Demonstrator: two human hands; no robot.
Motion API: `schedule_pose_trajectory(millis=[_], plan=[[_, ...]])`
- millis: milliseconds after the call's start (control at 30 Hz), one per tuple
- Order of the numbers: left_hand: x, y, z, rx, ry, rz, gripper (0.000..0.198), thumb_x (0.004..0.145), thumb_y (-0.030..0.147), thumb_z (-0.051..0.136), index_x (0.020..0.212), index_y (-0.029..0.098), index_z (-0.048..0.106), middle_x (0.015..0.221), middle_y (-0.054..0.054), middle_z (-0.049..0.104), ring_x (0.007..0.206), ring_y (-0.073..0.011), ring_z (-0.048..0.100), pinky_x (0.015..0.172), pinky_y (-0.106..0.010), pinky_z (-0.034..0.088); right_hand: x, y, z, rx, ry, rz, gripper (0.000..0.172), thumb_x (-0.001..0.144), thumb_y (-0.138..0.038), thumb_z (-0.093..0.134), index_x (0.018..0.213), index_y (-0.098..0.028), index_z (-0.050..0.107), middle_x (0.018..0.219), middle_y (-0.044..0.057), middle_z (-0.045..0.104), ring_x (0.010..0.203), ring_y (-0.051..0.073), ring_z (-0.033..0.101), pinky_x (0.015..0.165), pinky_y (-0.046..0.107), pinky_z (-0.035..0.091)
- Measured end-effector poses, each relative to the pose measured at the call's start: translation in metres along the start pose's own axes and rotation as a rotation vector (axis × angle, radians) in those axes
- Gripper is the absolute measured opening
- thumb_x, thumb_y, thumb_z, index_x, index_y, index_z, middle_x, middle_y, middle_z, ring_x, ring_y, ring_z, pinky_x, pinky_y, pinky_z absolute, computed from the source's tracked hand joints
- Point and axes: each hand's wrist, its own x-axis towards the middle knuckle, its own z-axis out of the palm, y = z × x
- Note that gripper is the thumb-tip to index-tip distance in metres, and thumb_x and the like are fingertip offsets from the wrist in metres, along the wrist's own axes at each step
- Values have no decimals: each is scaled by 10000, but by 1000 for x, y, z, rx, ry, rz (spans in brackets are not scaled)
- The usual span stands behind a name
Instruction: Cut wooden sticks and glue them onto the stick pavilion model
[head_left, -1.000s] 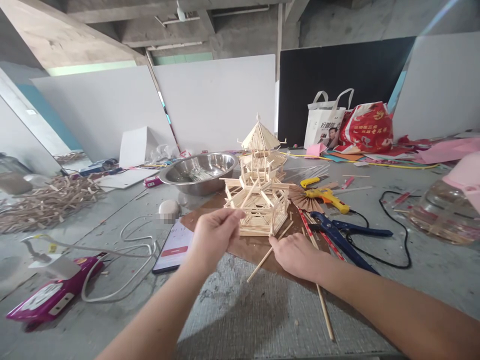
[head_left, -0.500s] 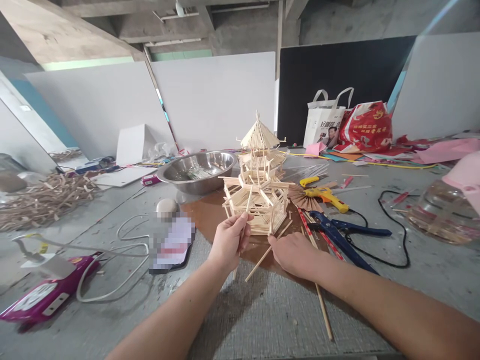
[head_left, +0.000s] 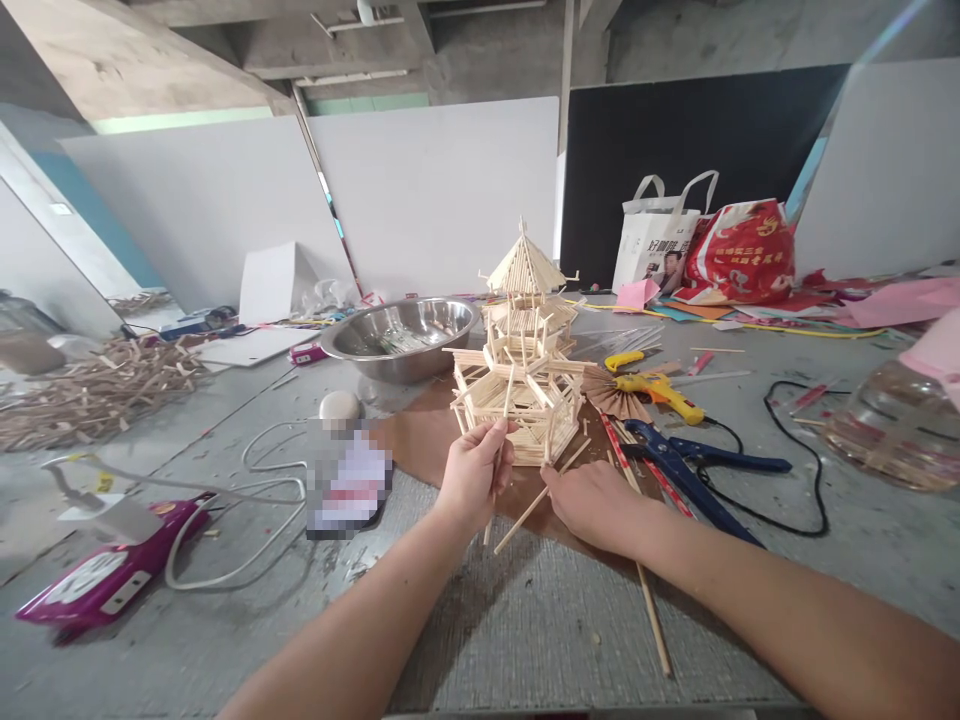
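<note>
A tiered model pagoda (head_left: pixel 517 400) built from thin wooden sticks stands in front of me, with a pointed roof on top. My left hand (head_left: pixel 478 468) pinches a thin wooden stick (head_left: pixel 510 392), which is tilted close against the model's front left side. At the model's front lower corner, my right hand (head_left: pixel 589 500) is closed, its fingertips at the foot of a corner post; what they grip is hidden. A loose stick (head_left: pixel 517 525) lies slantwise between the hands. Another long stick (head_left: pixel 654 625) extends from beneath my right wrist toward the table's front edge.
A brown board (head_left: pixel 416 440) lies under the model. At right are blue cutters (head_left: pixel 686 475), a yellow glue gun (head_left: pixel 664 390) and a liquid-filled jar (head_left: pixel 896 425). A steel basin (head_left: pixel 405 345) stands behind left; a purple power strip (head_left: pixel 112 575) with a white cable lies left.
The view has shifted slightly, so everything sits a little farther right. The left hand's stick has come a bit more upright; the right hand keeps its place at the corner.
</note>
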Motion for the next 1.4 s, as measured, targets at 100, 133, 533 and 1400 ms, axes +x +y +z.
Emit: schedule_pose_trajectory(millis=[100, 133, 533, 1400], plan=[[-1, 0, 2, -19, 3, -6, 286, 660, 399, 592, 762, 134, 557, 441, 71, 447, 270, -18, 318, 295, -158, 179, 0, 1, 0, 6, -6, 1, 338, 793, -138, 319, 1066, -104, 516, 711, 141, 656, 688, 242, 634, 566, 310, 439], [-2, 0, 2, -31, 1, -8, 288, 660, 401, 593, 767, 135, 557, 445, 71, 448, 273, -18, 318, 297, -157, 185, 0, 1, -1, 8, -2, 0, 333, 793, -137, 320, 1057, -102, 520, 716, 142, 656, 692, 242, 634, 569, 307, 439], [-3, 2, 3, -92, 5, -48, 308, 634, 401, 617, 773, 132, 558, 446, 69, 446, 286, -13, 316, 309, -155, 193, -1, -1, -3, 5, -23, 14, 326, 817, -172, 306, 1059, -111, 516, 724, 145, 653, 695, 240, 633, 575, 316, 439], [-2, 3, 0, -77, -17, -76, 297, 617, 408, 615, 757, 152, 561, 441, 75, 454, 282, -21, 311, 308, -158, 191, -2, -2, -5, 2, -25, 23, 272, 822, -178, 307, 967, -125, 530, 711, 133, 651, 689, 229, 633, 571, 293, 430]])
